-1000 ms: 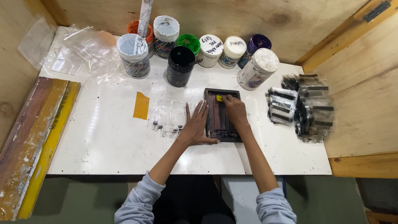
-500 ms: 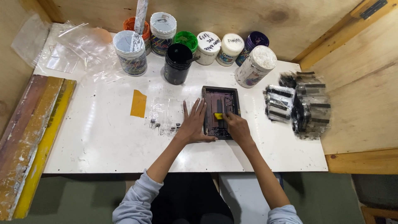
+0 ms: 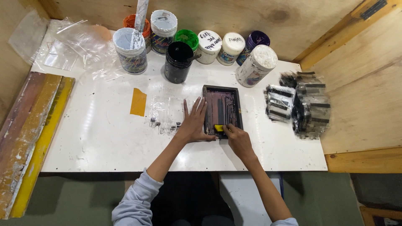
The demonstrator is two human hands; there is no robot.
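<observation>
Right hand grasps a yellow squeegee at the dark frame's near end; left hand lies flat, released, beside it.

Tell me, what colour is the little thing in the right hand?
Yellow: the small block in the right hand, seen from the head view.

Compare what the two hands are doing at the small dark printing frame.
The left hand lies flat and open, fingers spread, pressing the left edge of the small dark rectangular frame. The right hand is curled, gripping a small yellow squeegee at the frame's near end. Both touch the frame.
</observation>
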